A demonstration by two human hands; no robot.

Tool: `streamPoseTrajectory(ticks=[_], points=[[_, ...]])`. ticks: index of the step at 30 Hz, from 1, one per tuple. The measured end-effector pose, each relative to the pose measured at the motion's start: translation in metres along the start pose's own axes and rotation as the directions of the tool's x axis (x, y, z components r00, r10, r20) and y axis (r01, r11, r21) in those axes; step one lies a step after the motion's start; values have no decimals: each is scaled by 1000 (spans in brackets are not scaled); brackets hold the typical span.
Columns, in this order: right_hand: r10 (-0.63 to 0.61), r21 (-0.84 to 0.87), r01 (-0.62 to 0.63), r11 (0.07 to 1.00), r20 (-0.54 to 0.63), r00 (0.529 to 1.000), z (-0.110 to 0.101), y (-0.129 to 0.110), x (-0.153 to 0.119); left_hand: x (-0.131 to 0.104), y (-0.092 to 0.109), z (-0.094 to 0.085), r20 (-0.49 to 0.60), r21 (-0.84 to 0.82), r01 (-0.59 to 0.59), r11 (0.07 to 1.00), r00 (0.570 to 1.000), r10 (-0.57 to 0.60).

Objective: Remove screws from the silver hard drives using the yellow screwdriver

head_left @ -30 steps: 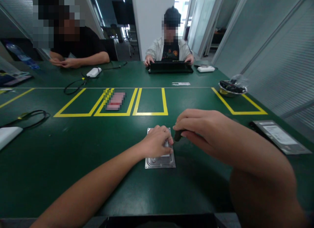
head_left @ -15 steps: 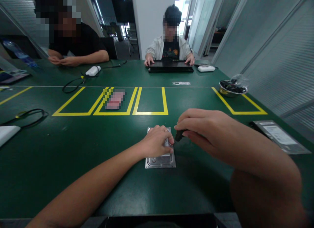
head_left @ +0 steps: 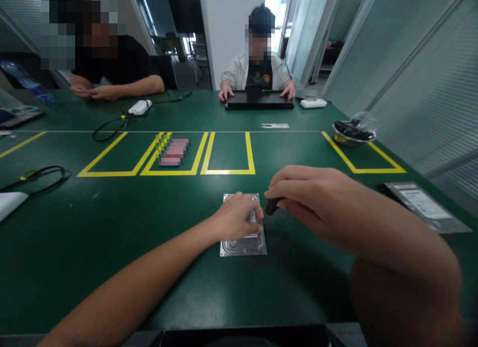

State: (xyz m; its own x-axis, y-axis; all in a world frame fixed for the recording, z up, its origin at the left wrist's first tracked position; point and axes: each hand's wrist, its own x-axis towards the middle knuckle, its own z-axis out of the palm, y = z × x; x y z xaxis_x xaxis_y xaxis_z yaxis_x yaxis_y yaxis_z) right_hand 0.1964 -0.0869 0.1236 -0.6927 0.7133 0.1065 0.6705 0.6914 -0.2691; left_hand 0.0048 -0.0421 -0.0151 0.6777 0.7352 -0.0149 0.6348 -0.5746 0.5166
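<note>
A silver hard drive (head_left: 244, 246) lies flat on the green table (head_left: 179, 277) in front of me. Spread over its upper part is my left hand (head_left: 241, 216), gripping it, with thumb and index finger bent near the drive's right edge. The hand hides much of the label. Just right of the drive, my right hand (head_left: 313, 192) is closed around a dark screwdriver-like tool (head_left: 272, 206). Only a short dark part of that tool shows below the fingers; its tip cannot be made out.
Yellow tape frames (head_left: 228, 172) mark the table, and a pinkish phone-like object (head_left: 175, 153) lies in one. A metal bowl (head_left: 353, 138) of dark items stands back right; another drive in a clear bag (head_left: 425, 207) lies right. Across sit two people, one holding a black case (head_left: 259, 100).
The view has shifted very slightly. Both hands, the hard drive and the dark tool keep the same places relative to each other.
</note>
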Motion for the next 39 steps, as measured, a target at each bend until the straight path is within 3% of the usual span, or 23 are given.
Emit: streamPoseTrajectory(ticks=[19, 31, 39], points=[[42, -14, -42, 999, -2, 999, 3, 3, -2, -1, 1, -2, -6, 13, 4, 1000, 1000, -4], [13, -117, -23, 993, -92, 996, 1, 5, 6, -2, 2, -3, 12, 41, 17, 999, 1000, -17], [7, -53, -10, 999, -60, 998, 1, 7, 0, -2, 0, -2, 12, 43, 11, 999, 1000, -11]])
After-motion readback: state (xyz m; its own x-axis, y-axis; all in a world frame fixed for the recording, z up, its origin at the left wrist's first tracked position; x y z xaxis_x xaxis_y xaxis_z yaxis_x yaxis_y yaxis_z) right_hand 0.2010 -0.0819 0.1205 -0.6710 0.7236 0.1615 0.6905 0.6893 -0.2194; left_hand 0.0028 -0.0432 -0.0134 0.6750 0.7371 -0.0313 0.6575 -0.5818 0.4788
